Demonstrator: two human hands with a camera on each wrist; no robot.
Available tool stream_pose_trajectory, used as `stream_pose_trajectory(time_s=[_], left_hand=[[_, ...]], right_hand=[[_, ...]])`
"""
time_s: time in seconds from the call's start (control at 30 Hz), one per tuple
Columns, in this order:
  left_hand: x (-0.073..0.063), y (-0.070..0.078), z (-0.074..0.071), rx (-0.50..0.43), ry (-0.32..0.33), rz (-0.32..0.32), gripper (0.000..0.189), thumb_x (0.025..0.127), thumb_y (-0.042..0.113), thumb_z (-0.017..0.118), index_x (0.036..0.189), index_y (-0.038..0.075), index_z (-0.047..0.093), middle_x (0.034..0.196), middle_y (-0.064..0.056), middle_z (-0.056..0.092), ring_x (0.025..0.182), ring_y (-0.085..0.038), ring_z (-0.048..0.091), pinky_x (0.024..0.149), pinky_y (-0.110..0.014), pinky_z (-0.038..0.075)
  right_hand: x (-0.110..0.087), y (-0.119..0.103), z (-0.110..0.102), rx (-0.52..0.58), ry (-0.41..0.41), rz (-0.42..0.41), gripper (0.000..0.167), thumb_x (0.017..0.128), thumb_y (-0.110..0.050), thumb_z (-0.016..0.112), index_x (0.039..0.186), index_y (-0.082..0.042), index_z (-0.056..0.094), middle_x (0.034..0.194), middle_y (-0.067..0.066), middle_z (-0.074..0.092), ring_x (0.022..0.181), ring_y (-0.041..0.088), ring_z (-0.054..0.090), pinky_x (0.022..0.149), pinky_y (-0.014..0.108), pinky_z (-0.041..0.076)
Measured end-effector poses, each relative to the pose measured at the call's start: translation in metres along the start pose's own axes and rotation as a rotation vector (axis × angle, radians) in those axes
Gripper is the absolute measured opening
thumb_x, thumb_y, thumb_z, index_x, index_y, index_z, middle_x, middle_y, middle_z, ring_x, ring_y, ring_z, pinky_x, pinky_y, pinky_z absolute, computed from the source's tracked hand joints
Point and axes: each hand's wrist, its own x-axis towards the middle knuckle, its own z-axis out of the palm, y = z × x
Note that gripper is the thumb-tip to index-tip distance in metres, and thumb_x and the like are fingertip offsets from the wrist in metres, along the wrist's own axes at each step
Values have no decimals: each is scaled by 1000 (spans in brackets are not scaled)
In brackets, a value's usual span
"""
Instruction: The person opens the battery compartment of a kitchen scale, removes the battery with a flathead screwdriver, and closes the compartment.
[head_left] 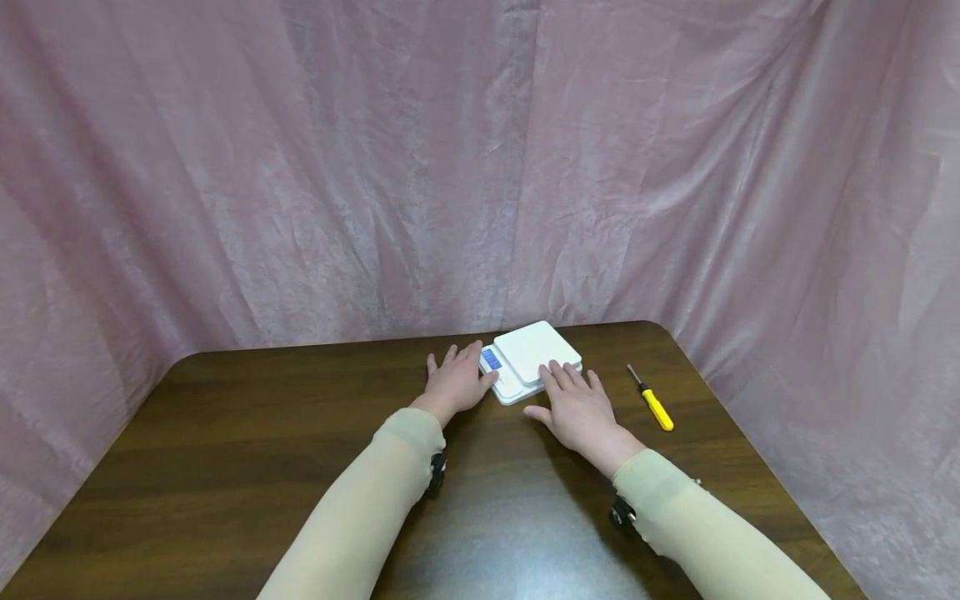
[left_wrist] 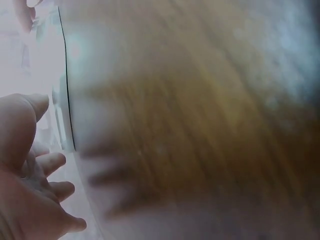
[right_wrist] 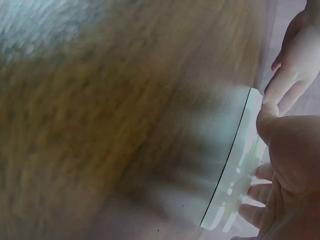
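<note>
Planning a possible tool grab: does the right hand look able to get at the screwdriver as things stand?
Probably yes. The screwdriver lies to the right of the right hand, with nothing visible between them, and that hand, at the scale, grips nothing.

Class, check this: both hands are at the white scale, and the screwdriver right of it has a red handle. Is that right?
The screwdriver has a yellow handle, not red: the head view shows it. The left hand and right hand are at the white scale.
</note>
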Motion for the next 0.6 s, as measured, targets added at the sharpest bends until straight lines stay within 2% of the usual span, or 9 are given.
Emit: stream_pose_trajectory(time_s=[0.6], left_hand=[[-4, -2, -1, 9, -34, -7, 80, 115, 53, 54, 177, 12, 25, 179, -7, 34, 166, -38, 25, 130, -73, 8]], right_hand=[[0, -3, 2, 10, 3, -50, 83, 110, -53, 65, 167, 2, 42, 172, 27, 38, 159, 49, 36, 127, 69, 27]])
